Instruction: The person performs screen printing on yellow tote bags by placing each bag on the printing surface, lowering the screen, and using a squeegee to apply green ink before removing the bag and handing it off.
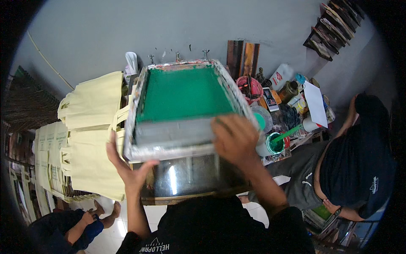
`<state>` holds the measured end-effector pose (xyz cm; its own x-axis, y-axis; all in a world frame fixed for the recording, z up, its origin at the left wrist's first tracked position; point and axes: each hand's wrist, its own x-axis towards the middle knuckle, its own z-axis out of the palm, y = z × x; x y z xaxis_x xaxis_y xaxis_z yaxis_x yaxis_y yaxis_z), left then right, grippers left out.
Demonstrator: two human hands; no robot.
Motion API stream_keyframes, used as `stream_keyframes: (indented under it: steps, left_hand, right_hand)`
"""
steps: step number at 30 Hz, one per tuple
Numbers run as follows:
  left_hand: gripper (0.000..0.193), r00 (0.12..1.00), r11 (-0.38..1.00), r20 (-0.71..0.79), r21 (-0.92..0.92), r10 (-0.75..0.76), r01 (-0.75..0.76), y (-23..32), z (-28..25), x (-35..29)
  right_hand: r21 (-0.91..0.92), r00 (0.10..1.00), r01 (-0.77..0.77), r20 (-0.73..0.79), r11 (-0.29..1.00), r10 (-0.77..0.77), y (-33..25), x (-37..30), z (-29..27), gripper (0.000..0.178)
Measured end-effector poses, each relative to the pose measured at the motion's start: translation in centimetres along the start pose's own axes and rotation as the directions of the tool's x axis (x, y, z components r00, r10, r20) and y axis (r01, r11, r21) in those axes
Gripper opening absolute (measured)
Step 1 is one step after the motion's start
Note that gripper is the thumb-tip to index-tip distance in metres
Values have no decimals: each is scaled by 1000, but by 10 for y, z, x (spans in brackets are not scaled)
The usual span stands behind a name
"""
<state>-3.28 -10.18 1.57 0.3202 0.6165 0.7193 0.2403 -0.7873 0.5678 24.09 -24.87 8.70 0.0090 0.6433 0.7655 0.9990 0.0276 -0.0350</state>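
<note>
A screen-printing frame point(171, 153) with stained pale edges is raised at its near side above a glossy dark tabletop point(186, 175). Green ink coats most of its mesh point(186, 93). My left hand point(130, 171) supports the near left corner, its fingers along the outer side and its thumb spread below the near edge. Inside the frame's near part, a blurred grey bar that looks like a squeegee point(175, 132) borders the ink. My right hand point(235, 137), smeared by motion, is closed at the bar's right end; its fingertips are hidden.
Cream tote bags point(95, 158) lie at left. On the right, a cluttered table holds an ink tub point(275, 144) with a green stick, a pink bowl point(249, 89), a phone point(270, 98) and bottles. One person point(351, 156) is close at right, another point(67, 230) at lower left. Clamps point(177, 55) line the far edge.
</note>
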Motion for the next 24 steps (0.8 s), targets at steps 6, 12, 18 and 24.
stream_keyframes:
  steps: [6,12,18,24]
  left_hand:
    - [82,908,920,188,-46,-374,388,-34,6,61]
    - [68,791,772,422,628,-443,98,-102,31,43]
    - [48,514,715,524,629,-679,305,-127,26,64]
    - [31,610,539,216,733,-762,414,-143,-94,76]
  right_hand:
    - [-128,982,29,-181,991,-52,46,133,-14,21]
    - [-156,990,-139,3,978,141,68,222,-25,34]
    - [-111,978,-190,60,975,198,86,258,-32,36]
    - [-129,985,-165,33,978,170,101,279,-21,39]
